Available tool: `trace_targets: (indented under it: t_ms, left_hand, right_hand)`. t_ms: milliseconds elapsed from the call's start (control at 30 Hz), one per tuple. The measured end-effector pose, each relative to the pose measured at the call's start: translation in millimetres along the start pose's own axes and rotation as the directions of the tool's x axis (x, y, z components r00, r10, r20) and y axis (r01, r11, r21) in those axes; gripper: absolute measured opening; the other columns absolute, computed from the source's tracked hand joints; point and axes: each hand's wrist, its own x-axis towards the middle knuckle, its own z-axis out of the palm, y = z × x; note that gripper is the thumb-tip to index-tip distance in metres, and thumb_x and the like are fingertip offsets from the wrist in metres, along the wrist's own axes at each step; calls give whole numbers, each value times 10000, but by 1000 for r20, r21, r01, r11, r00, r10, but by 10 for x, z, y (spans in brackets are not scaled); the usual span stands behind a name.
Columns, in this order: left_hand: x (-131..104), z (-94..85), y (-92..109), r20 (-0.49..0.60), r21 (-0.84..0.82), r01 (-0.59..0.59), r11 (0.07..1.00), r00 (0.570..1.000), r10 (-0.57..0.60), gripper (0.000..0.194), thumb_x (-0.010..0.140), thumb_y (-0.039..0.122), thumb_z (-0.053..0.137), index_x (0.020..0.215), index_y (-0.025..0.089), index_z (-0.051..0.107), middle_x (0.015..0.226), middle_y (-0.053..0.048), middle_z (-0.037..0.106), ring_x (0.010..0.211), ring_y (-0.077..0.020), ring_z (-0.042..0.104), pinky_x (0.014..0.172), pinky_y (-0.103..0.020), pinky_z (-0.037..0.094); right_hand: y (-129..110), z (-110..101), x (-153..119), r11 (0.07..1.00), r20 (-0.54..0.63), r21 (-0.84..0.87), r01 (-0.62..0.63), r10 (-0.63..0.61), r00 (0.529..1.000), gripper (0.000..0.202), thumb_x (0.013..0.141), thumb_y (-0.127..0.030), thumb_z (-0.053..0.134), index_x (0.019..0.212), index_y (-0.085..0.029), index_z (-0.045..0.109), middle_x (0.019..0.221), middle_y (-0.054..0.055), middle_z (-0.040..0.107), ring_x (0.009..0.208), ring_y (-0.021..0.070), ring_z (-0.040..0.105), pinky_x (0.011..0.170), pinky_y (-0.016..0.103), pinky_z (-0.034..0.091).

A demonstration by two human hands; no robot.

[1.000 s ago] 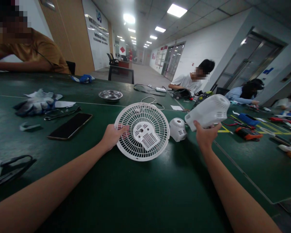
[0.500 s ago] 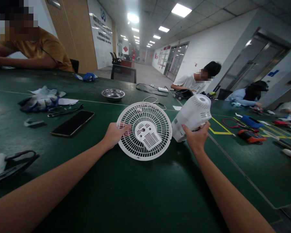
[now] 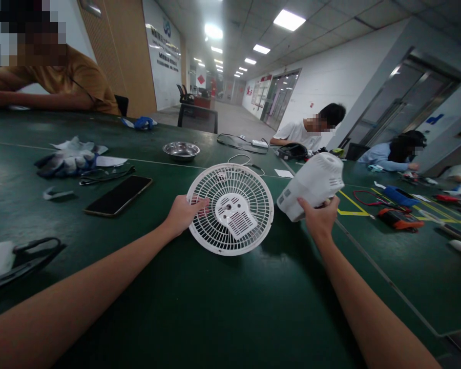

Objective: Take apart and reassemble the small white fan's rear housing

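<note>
A round white fan grille is tilted up above the green table, its slotted centre plate toward me. My left hand grips its left rim, thumb on the near side and fingers behind the bars. To the right, my right hand is closed round a white plastic fan body with vent slots at its upper end. It is held tilted, apart from the grille. A thin white cable shows behind the grille; where its near end goes is hidden.
On the left lie a phone, work gloves and a black strap device. Farther back stands a metal bowl. At right are an orange multimeter and a blue case. Other people sit around the table.
My right hand has moved the fan body slightly right, away from the grille, and turned it a little. The left hand and the grille have hardly moved. The view has shifted slightly.
</note>
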Motion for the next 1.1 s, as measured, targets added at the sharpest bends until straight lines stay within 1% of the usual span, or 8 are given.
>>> trace_targets:
  t_ms: [133,300,467,633,800,900,1000,1100]
  left_hand:
    - [-19,-5,22,25,6,-2,1000,1000,1,233,846,344,785,989,161,774,926,-91,815,835,-264,785,773,-406,638]
    - [-45,-1,51,24,0,-7,1000,1000,7,233,855,331,775,1005,152,766,933,-85,814,844,-253,782,782,-394,636]
    - [-48,2,56,26,5,-8,1000,1000,7,225,863,332,776,1002,155,767,927,-85,812,837,-247,782,779,-387,635]
    - [-60,7,87,21,7,0,1000,1000,0,220,863,329,780,994,153,768,911,-86,812,809,-248,782,762,-397,638]
    - [-55,9,84,18,1,-10,1000,1000,10,229,854,332,787,988,146,774,922,-90,814,812,-251,784,760,-403,640]
    - [-48,11,71,15,-17,-20,1000,1000,20,220,857,322,784,987,144,776,910,-87,812,812,-246,784,770,-396,638]
    - [-62,21,96,17,-13,-11,1000,1000,11,213,859,311,781,988,141,772,908,-85,813,808,-244,783,763,-389,635]
    - [-81,32,133,13,-5,-3,1000,1000,3,201,862,298,776,979,135,768,919,-91,814,802,-243,779,744,-380,631]
  right_hand:
    - [-51,-151,153,996,-87,77,39,-33,996,925,520,-485,909,1277,-204,457,1133,119,725,969,300,727,825,450,590]
    - [-62,-268,221,999,-121,-47,18,-24,992,916,479,-469,914,1240,-199,481,1079,117,736,956,328,722,849,475,572]
    - [114,-291,254,987,-90,-160,-30,16,996,930,531,-531,882,1292,-182,477,1120,153,721,993,346,704,912,521,538]
    - [313,-283,286,976,-79,-205,-69,54,995,951,493,-573,880,1276,-202,490,1101,128,715,980,338,685,922,549,529]
    - [428,-259,304,977,-55,-172,-124,116,992,949,527,-537,871,1313,-191,468,1161,159,703,1037,355,680,946,553,522]
    - [393,-258,316,996,-64,-71,-52,48,997,973,571,-516,849,1380,-175,431,1288,182,659,1123,345,662,980,522,514]
    - [289,-287,324,999,-118,-35,13,-17,993,852,641,-515,830,1344,-175,487,1286,177,654,1087,316,665,948,468,522]
    - [212,-317,337,999,-150,-42,14,-20,989,694,684,-490,823,1253,-198,552,1234,172,667,1017,295,663,883,428,524]
